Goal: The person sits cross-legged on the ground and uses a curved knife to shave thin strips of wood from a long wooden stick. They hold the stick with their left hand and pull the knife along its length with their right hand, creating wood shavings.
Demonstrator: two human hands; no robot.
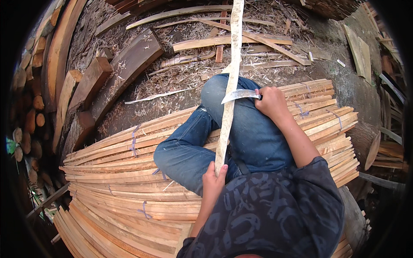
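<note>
My left hand is closed round the near end of a long, pale wooden strip. The strip runs away from me across my jeans and past my raised knee, out of the top of the view. In my right hand is the dark handle of a knife with a curved, pointed metal blade. The blade lies across the strip above my knee, its tip pointing left. Most of the handle is hidden in my fist.
I sit on stacked bundles of thin wooden slats tied with purple string. Wood shavings cover the ground ahead, with loose strips on them. Thick beams lie at the left, beside stacked logs. A cut log stands at the right.
</note>
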